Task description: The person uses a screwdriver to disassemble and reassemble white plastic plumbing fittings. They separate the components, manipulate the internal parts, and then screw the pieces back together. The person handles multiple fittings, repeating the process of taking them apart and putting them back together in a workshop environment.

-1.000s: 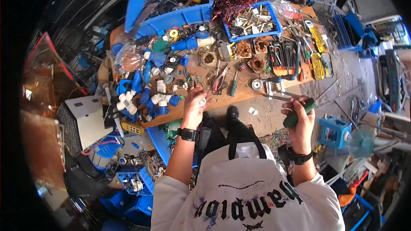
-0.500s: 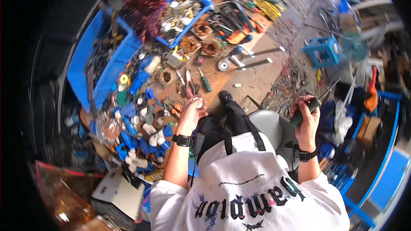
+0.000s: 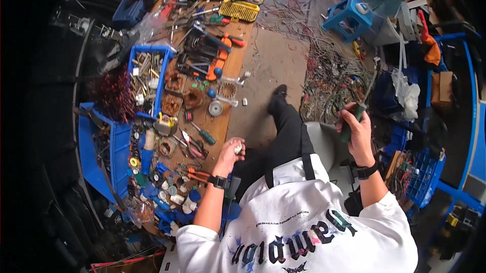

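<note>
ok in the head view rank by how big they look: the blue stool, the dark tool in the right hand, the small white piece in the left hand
1. blue stool, largest, though it sits farther off
2. dark tool in the right hand
3. small white piece in the left hand, clearly smallest

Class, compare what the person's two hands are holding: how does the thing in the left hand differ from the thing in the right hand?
The small white piece in the left hand is pale and tiny, pinched at the fingertips; the dark green handle in the right hand is longer, dark, and wrapped by the whole fist. The white piece sits by the wooden workbench edge; the handle is raised out to the side, over the tangled wires. Both are gripped firmly.
</note>
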`<state>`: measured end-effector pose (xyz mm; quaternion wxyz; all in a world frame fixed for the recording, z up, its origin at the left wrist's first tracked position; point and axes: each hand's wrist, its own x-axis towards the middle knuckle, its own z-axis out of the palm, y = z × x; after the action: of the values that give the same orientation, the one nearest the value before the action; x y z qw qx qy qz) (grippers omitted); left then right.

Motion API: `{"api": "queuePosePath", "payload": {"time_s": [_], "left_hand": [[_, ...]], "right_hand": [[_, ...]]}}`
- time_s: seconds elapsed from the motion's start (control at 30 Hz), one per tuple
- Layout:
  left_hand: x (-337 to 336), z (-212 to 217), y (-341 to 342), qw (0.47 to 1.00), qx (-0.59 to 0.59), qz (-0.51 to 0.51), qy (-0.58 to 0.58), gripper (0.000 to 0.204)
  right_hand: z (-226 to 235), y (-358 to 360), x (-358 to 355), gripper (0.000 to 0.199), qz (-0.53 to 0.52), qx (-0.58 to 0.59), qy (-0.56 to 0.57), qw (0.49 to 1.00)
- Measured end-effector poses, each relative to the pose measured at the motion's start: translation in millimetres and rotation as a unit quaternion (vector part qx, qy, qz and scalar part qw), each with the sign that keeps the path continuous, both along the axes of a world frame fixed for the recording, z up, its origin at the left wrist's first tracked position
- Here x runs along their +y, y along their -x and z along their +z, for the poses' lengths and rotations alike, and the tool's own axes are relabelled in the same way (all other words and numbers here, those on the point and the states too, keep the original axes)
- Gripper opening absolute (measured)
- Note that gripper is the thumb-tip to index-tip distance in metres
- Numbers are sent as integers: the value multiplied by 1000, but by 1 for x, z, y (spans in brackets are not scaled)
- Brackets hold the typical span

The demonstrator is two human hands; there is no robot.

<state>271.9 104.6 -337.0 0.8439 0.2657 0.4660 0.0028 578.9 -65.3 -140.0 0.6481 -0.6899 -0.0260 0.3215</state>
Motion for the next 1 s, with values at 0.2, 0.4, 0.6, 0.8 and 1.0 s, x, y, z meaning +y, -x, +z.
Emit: {"api": "queuePosePath", "payload": {"time_s": [0.2,0.4,0.6,0.8,1.0], "left_hand": [[-5,-40,-83,994,95,39,-43,25],[-10,-107,-206,978,203,5,-35,27],[-1,-222,-299,957,288,-26,-17,23],[-19,-277,-310,917,397,-41,19,16],[6,-346,-264,887,460,-47,8,16]], "right_hand": [[-58,-131,73,16,105,98,-10,990],[-122,-264,89,17,73,162,39,983],[-198,-330,42,11,-48,180,120,975],[-242,-335,7,11,-75,274,186,941],[-263,-340,12,11,-93,273,234,929]]}}
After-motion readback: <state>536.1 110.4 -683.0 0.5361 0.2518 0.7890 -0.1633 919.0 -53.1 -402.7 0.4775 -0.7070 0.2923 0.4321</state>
